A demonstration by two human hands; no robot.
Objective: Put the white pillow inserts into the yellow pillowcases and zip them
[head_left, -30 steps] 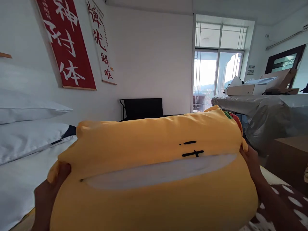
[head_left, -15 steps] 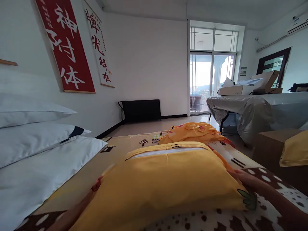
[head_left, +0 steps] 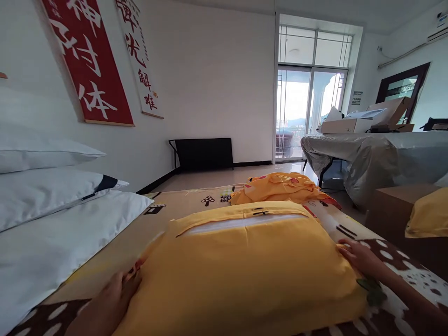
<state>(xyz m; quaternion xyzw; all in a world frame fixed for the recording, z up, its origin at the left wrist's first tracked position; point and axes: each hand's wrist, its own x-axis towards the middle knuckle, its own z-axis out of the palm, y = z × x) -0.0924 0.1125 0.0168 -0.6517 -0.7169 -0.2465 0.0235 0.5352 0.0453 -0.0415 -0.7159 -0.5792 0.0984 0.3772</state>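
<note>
A plump yellow pillow (head_left: 241, 270) lies before me on the patterned bed sheet (head_left: 185, 200). A long slit across the top of its case shows a white strip inside. At its left side, my left hand (head_left: 112, 296) is closed on the edge, part of the fingers hidden by the cloth. On the opposite side, my right hand (head_left: 360, 255) pinches the upper right edge, fingertips on the fabric. A green leaf print shows near the pillow's lower right corner. Beyond the pillow is a crumpled orange cloth (head_left: 280, 186).
White pillows (head_left: 84, 228) are stacked at the left. A cardboard box (head_left: 388, 210) stands at the right with a yellow cloth item (head_left: 429, 217) on it. Behind is a plastic-covered table (head_left: 364, 158) bearing boxes. A black folded panel (head_left: 203, 154) leans by the far wall.
Both hands show more now, at the pillow's sides. The pillow's top has shifted and its slit spreads slightly wider to the left. The view has tilted down a little.
</note>
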